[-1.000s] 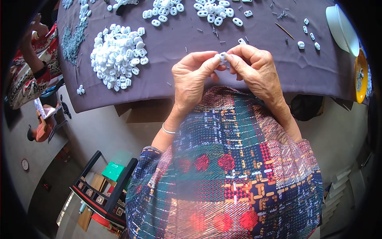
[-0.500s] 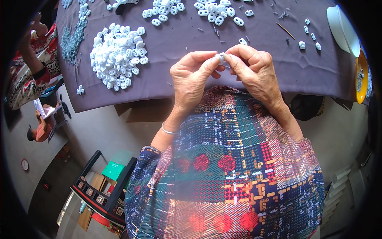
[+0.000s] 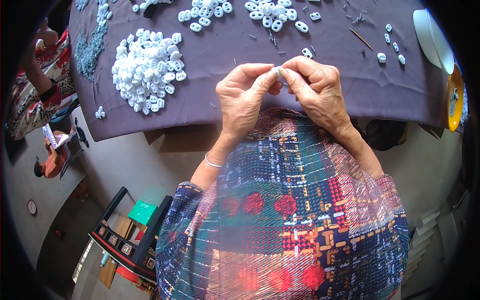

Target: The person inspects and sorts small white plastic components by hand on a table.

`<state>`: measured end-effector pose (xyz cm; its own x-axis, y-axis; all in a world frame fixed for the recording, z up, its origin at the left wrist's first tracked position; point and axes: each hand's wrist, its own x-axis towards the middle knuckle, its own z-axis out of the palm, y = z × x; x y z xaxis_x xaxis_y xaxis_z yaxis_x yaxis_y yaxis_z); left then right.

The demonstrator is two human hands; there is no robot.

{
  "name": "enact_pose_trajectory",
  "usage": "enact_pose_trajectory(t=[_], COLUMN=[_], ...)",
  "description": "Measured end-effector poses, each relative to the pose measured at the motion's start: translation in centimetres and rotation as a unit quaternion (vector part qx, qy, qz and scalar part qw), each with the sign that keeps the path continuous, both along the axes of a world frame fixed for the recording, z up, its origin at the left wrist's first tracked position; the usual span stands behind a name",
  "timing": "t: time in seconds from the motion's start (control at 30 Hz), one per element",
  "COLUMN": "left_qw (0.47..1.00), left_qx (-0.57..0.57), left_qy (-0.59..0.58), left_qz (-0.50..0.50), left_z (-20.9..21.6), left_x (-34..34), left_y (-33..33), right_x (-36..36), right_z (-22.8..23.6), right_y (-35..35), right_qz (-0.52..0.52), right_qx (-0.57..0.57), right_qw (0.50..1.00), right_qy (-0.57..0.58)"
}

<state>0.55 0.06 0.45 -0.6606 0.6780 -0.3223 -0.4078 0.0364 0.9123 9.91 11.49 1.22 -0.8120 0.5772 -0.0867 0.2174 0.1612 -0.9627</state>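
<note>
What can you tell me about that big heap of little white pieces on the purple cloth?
The heap of white pieces lies on the purple tablecloth, to the left of the person's hands and untouched by them. It is a loose mound of many small, rounded, glossy white parts that look like plastic, most with holes through them. A few strays lie around its edge.

A small white plastic piece (image 3: 276, 71) sits pinched between the fingertips of both hands, left hand (image 3: 243, 97) and right hand (image 3: 316, 86), which meet over the near edge of the purple tabletop (image 3: 215, 80). Only a sliver of the piece shows between the thumbs and forefingers; its shape is mostly hidden. It is held just above the cloth, not resting on it.
</note>
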Motion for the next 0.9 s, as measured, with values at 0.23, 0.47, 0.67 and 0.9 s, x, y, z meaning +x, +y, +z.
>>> enact_pose_trajectory(t=[0.23, 0.47, 0.67, 0.9], left_qw=[1.000, 1.000, 0.997, 0.972], left_qx=[-0.006, -0.013, -0.001, 0.002], left_qy=[0.009, 0.020, -0.062, -0.229], left_qz=[0.004, 0.019, 0.036, 0.050], left_z=[-0.6, -0.6, -0.2, 0.4], left_x=[-0.1, -0.2, -0.3, -0.2], left_y=[0.2, 0.5, 0.8, 0.9], right_x=[-0.5, -0.9, -0.7, -0.5], right_z=[-0.9, -1.2, -0.8, -0.7], right_y=[0.5, -0.2, -0.2, -0.7], right_qz=[0.023, 0.023, 0.025, 0.020], right_qx=[0.107, 0.222, 0.285, 0.334], right_qw=[0.994, 0.974, 0.957, 0.942], right_qy=[0.025, 0.036, 0.047, 0.013])
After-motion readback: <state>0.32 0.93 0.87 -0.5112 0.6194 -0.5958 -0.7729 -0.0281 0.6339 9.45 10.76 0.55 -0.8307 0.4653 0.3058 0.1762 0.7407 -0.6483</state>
